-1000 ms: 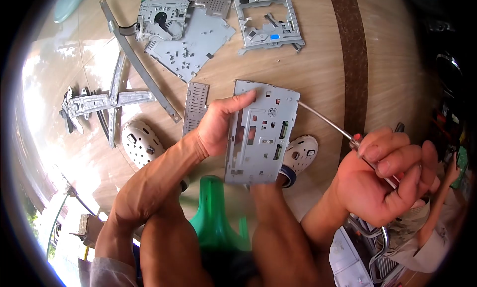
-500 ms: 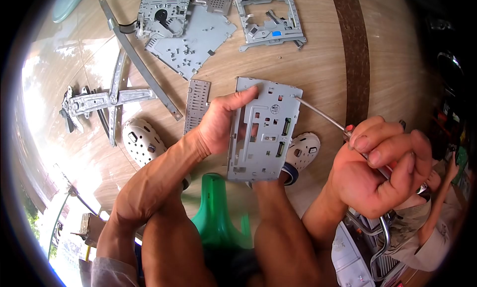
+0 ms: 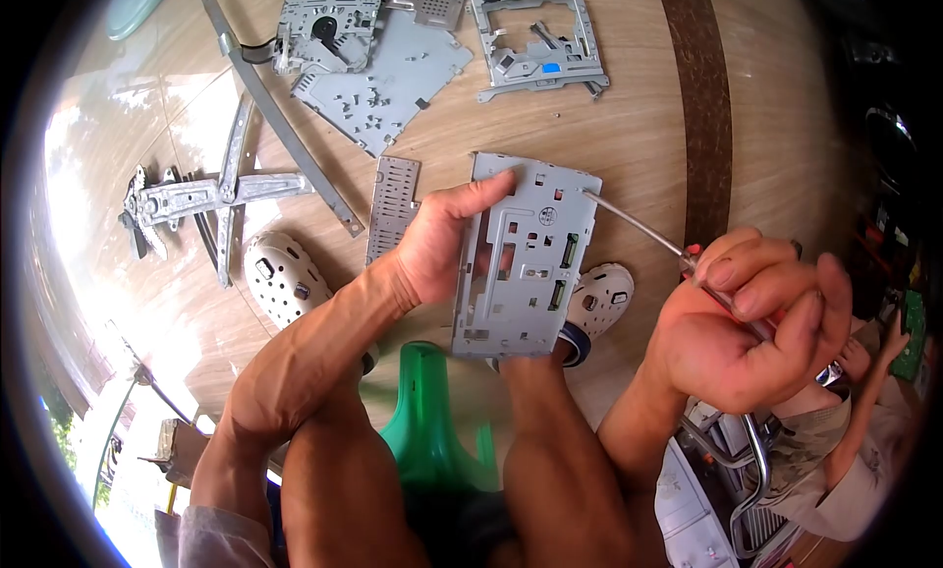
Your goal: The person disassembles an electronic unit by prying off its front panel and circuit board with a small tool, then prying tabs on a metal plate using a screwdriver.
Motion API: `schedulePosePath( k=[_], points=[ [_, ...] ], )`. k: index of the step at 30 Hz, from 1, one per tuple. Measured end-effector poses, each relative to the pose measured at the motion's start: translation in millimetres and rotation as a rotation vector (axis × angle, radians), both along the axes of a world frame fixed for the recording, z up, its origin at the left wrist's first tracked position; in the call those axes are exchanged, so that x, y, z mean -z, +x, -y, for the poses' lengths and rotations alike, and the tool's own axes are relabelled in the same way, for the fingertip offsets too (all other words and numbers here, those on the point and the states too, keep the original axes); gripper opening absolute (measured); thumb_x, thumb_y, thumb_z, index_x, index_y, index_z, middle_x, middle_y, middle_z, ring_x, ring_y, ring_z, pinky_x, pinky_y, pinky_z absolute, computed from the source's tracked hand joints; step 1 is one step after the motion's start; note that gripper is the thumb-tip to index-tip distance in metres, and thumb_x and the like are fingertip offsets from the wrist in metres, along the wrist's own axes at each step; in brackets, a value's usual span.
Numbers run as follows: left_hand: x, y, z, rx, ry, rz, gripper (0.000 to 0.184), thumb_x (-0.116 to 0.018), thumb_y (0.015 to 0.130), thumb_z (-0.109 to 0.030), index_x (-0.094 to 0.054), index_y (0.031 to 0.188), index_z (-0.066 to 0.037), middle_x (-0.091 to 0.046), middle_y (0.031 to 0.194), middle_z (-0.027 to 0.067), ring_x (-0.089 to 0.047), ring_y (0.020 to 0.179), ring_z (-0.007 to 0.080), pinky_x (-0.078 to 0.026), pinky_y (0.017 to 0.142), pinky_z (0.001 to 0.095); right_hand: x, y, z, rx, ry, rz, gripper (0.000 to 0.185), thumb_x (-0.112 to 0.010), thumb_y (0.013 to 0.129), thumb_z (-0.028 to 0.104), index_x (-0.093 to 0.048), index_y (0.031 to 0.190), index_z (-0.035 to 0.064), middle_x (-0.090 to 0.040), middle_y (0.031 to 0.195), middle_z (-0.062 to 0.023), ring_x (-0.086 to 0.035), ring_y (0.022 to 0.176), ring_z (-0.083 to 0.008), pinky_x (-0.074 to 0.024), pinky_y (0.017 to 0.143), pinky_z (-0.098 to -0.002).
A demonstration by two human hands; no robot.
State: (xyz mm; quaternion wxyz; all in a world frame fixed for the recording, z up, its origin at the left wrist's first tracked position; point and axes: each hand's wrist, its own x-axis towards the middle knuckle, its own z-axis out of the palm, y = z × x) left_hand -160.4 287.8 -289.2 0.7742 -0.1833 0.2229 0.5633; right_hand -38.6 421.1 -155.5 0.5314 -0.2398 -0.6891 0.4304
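Note:
My left hand (image 3: 440,239) grips the left edge of a grey metal panel (image 3: 526,273), its thumb on the upper face and the other fingers behind. The panel has small square cutouts and two dark connector slots on its right part. My right hand (image 3: 751,317) is closed around a screwdriver (image 3: 643,227) with a long thin shaft and some red near the handle. The screwdriver's tip touches the panel near its upper right corner. Most of the handle is hidden by my fingers.
On the tiled floor lie a perforated metal strip (image 3: 395,199), a flat plate (image 3: 388,86) bearing small screws, a drive mechanism (image 3: 329,32), a metal frame (image 3: 540,52) and a crossed-arm mechanism (image 3: 226,190). A green stool (image 3: 420,401) is between my legs. Another person (image 3: 835,440) sits at right.
The screwdriver tip has moved from the panel's right edge onto its face near the corner. My right hand has shifted slightly up and left. The panel has moved slightly right.

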Motion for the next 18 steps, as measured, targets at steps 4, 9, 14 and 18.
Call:
schedulePosePath(
  k=[4, 9, 14, 18],
  points=[
    [-5.0, -0.5, -2.1, -0.001, -0.030, 0.006, 0.062, -0.062, 0.099, -0.049, -0.061, 0.139, -0.002, -0.073, 0.122, 0.0133, -0.074, 0.097, 0.0220, -0.059, 0.072, 0.0315, 5.8, -5.5, 4.7, 0.093, 0.201, 0.108, 0.045, -0.035, 0.107, 0.025, -0.049, 0.126, -0.0135, -0.047, 0.067, -0.0084, -0.049, 0.055, -0.0218, -0.0476, 0.046, -0.0377],
    [2.2, -1.7, 1.2, 0.020, 0.021, 0.016, 0.061, -0.060, 0.100, -0.049, -0.060, 0.140, -0.003, -0.073, 0.124, 0.0130, -0.074, 0.097, 0.0223, -0.059, 0.071, 0.0312, 12.0, -3.5, 6.4, 0.156, 0.353, 0.272, 0.054, -0.029, 0.113, 0.037, -0.049, 0.123, -0.0122, -0.054, 0.081, -0.0129, -0.055, 0.062, -0.0238, -0.0583, 0.054, -0.0390],
    [2.8, -1.4, 1.7, 0.034, 0.015, -0.019, 0.062, -0.060, 0.100, -0.049, -0.059, 0.141, -0.003, -0.072, 0.126, 0.0131, -0.074, 0.101, 0.0219, -0.058, 0.071, 0.0304, 18.7, -10.7, 14.2, 0.182, 0.284, 0.176, 0.055, -0.026, 0.113, 0.046, -0.054, 0.111, -0.0011, -0.056, 0.090, -0.0126, -0.056, 0.069, -0.0233, -0.0617, 0.062, -0.0431],
    [2.9, -0.8, 1.9, 0.042, -0.006, -0.027, 0.062, -0.060, 0.100, -0.050, -0.058, 0.141, -0.003, -0.072, 0.126, 0.0127, -0.074, 0.100, 0.0216, -0.058, 0.069, 0.0300, 11.6, -22.3, 15.4, 0.055, 0.056, -0.013, 0.048, -0.026, 0.113, 0.044, -0.057, 0.102, 0.0084, -0.053, 0.083, -0.0082, -0.051, 0.063, -0.0199, -0.0560, 0.067, -0.0443]
  ],
)
